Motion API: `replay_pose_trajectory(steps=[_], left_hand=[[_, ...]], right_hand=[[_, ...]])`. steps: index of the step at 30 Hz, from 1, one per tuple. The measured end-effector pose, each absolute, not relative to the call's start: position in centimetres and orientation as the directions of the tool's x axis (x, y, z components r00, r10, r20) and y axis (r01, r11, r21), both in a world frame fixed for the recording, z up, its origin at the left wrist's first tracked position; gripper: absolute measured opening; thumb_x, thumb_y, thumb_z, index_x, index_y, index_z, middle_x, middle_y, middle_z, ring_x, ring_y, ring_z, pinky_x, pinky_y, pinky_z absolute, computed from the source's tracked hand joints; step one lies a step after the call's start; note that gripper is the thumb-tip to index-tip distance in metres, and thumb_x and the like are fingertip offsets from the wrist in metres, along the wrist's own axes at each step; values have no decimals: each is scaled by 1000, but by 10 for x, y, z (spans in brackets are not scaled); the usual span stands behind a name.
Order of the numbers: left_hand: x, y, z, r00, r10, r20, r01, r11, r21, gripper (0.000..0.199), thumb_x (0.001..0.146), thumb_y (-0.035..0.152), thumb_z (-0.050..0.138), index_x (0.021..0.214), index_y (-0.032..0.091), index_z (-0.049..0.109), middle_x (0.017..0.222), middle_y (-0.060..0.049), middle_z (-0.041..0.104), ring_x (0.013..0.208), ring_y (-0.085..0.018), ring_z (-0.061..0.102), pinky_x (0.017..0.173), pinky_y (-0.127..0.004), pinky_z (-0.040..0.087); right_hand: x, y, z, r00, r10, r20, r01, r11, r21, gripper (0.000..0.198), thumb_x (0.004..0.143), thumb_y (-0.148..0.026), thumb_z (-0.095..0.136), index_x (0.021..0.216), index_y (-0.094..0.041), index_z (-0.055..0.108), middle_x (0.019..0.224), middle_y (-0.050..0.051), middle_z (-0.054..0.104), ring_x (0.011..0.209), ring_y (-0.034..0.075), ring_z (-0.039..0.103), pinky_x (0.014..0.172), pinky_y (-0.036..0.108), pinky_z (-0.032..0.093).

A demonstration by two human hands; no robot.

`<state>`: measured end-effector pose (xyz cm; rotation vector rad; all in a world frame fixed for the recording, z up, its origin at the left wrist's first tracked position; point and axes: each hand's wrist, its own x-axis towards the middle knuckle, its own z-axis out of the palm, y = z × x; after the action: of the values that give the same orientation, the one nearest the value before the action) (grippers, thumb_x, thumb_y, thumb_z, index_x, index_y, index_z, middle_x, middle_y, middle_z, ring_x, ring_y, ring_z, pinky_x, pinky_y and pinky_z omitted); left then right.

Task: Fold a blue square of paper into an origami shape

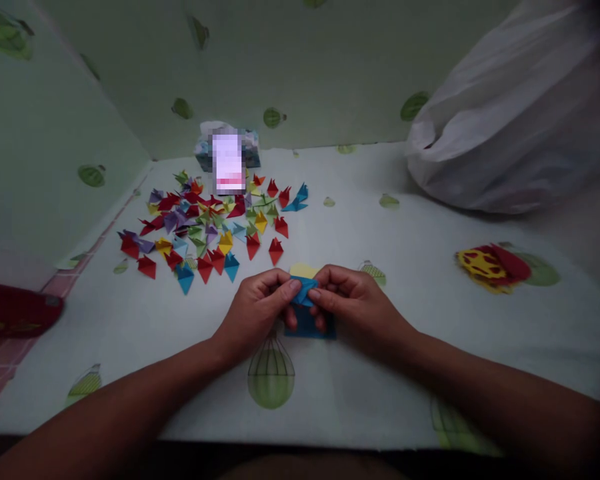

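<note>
Between my two hands is a small folded piece of blue paper (304, 291), pinched from both sides. My left hand (263, 303) grips its left edge, thumb on top. My right hand (353, 303) has its thumb and fingers closed on the right edge. Flat on the table just beneath lies a blue paper square (310, 325), partly covered by my fingers. Some yellow paper (304, 270) shows behind the folded piece, its lower part hidden. To the left, beyond my left hand, several folded paper cranes (204, 268) in many colours are spread in a pile.
A lit phone (229, 160) leans against a tissue box (253, 150) behind the cranes. At the back right stands a large white plastic bag (505, 133). Red and yellow cut-out pieces (490, 263) lie on the right. A dark red item (20, 310) sits at the left edge.
</note>
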<state>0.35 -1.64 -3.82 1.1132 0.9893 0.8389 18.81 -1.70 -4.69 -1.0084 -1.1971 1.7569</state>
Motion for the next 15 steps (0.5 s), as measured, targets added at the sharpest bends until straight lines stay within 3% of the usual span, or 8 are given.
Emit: replay_pose_trajectory(steps=[15], left_hand=[[5,-18,-37,367,897,-247,-47,283,958,25,92,36,63,76,17,59,54,3,63,46,-7,54,46,-17,39]], right_hand=[[189,-19,-46,-373,905,-204,-133,-270,-954,24,84,-30,72,74,-18,54,62,-4,63,49,8,58,48,21,45]])
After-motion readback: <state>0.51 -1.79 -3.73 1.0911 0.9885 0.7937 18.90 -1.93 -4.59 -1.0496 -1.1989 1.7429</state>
